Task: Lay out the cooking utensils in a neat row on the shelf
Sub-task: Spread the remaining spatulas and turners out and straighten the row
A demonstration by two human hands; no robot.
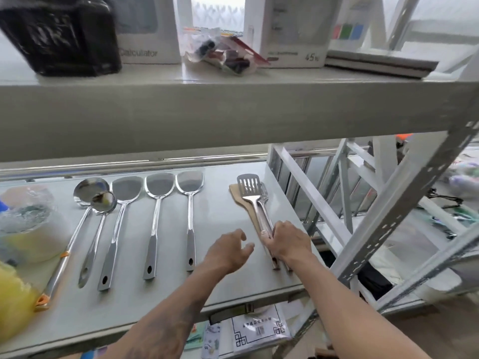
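Five steel utensils lie side by side on the grey shelf (220,211): a large ladle (89,191), a small ladle (103,202) and three flat spatulas (127,189) (158,186) (189,182), handles toward me. At the right lies a stack: a slotted steel spatula (249,186) on top of a wooden spatula (234,194) and another steel utensil (264,194). My right hand (290,242) is closed on the handles of this stack. My left hand (229,251) hovers just left of it, fingers spread, holding nothing.
A plastic bag with a tape roll (24,221) and a yellow bag (13,304) crowd the shelf's left end. The upper shelf beam (233,115) hangs overhead, carrying boxes and a black basket (62,35). A slanted metal upright (404,203) stands at the right.
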